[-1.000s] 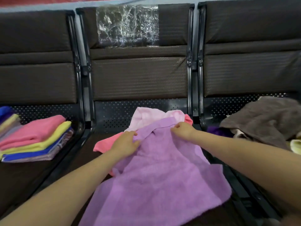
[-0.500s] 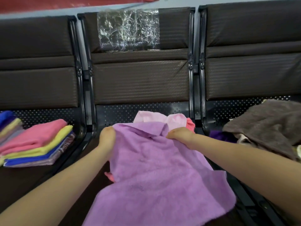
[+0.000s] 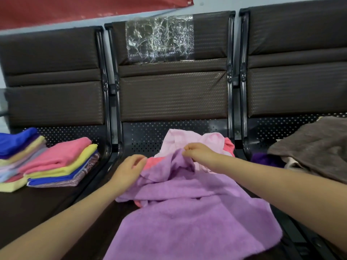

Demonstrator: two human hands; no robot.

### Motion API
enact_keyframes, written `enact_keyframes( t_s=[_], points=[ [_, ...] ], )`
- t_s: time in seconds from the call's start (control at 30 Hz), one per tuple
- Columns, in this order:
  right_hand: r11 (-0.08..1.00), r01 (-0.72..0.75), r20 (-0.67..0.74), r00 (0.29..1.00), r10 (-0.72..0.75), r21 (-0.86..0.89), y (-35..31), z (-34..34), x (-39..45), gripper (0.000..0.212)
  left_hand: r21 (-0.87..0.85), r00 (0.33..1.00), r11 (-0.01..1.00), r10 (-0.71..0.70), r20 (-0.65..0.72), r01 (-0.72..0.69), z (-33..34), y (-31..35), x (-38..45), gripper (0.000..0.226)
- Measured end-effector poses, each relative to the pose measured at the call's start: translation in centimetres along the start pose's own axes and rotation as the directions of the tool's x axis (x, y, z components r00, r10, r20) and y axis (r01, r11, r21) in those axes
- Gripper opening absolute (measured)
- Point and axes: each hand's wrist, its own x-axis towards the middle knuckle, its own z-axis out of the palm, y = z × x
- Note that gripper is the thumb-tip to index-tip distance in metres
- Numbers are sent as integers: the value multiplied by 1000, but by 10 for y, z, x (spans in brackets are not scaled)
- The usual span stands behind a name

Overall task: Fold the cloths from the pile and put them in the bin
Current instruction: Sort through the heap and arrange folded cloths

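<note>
Directly ahead, a row of three dark brown padded seats (image 3: 172,96) fills the view, and two bare forearms reach in from the bottom corners toward the middle seat. A large purple cloth (image 3: 187,212) lies rumpled across that seat, spreading from the centre down toward 6 o'clock. The right hand (image 3: 201,152), just above the centre of the view, has its grip closed in a pinch on a raised fold at the far edge of the purple cloth, thumb and fingers curled tight around the fabric. The left hand (image 3: 127,170), at about 9 o'clock from the right hand and apart from it, rests against the cloth's left edge with fingers loosely curled; whether it actually grips the fabric cannot be told. Beyond the hands, toward 12 o'clock, a pale pink cloth (image 3: 187,141) and a coral pink cloth (image 3: 229,147) lie partly under the purple one. On the left seat, at 9 o'clock, sits a stack of folded cloths (image 3: 56,164) in pink, yellow, blue and a patterned fabric. On the right seat, at 3 o'clock, a brown cloth (image 3: 315,147) tops an unfolded pile, with a dark violet cloth (image 3: 262,160) showing beside it. A sheet of crinkled clear plastic (image 3: 159,38) is stuck on the middle backrest.
</note>
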Motion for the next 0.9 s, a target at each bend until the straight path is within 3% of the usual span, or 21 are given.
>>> enact_keyframes(
  t_s=[0.1,0.2,0.3,0.4,0.53,0.63,0.7,0.77,0.9],
  points=[
    [993,101,-45,994,-98,69,-16,-1,6,22,-284,993,959,24,119,11,17,45,-12,25],
    [987,125,-29,992,-122,105,-24,1,12,23,-274,978,962,73,193,-18,33,51,-11,28],
    [987,146,-59,988,-142,73,-23,1,18,15,-234,992,971,80,97,-55,40,50,-2,34],
    [977,181,-41,982,-186,-109,-16,-14,23,18,-390,1000,921,4,-16,-10,34,51,14,32],
    [960,49,111,994,-19,-274,-4,-45,22,44,-554,998,831,-28,48,50,9,38,31,36],
    [957,-12,139,989,55,-290,12,-64,25,40,-608,978,783,-201,-49,130,-5,26,43,31],
    [986,-62,54,996,71,-153,21,-77,27,35,-697,934,698,-338,-117,165,-15,15,52,24],
    [991,-97,-28,995,100,96,26,-89,28,27,-752,907,637,-399,-136,168,-28,2,60,25],
    [864,-142,-106,970,218,483,34,-101,35,25,-639,881,725,-448,-153,258,-31,-21,73,26]
  ],
)
